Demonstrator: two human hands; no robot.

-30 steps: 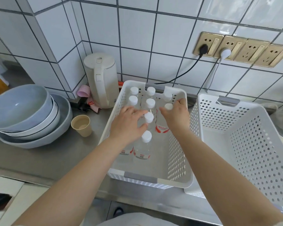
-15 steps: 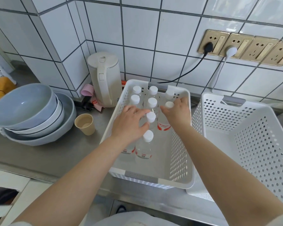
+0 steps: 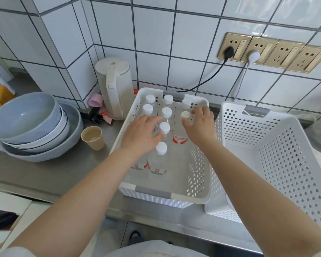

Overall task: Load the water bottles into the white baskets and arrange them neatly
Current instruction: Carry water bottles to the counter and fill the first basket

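While both hands stayed in the near basket (image 3: 163, 194) as before, the left hand (image 3: 140, 135) lay with curled fingers over a bottle (image 3: 164, 127), and the right hand (image 3: 200, 127) pinched another bottle's cap (image 3: 185, 115).

The light is bright, even and soft, with only faint shadows on the desk (image 3: 44, 173). The white wall tiles (image 3: 189, 52) show mild glare. Straight lines bend toward the edges, and the corners look slightly blurred.
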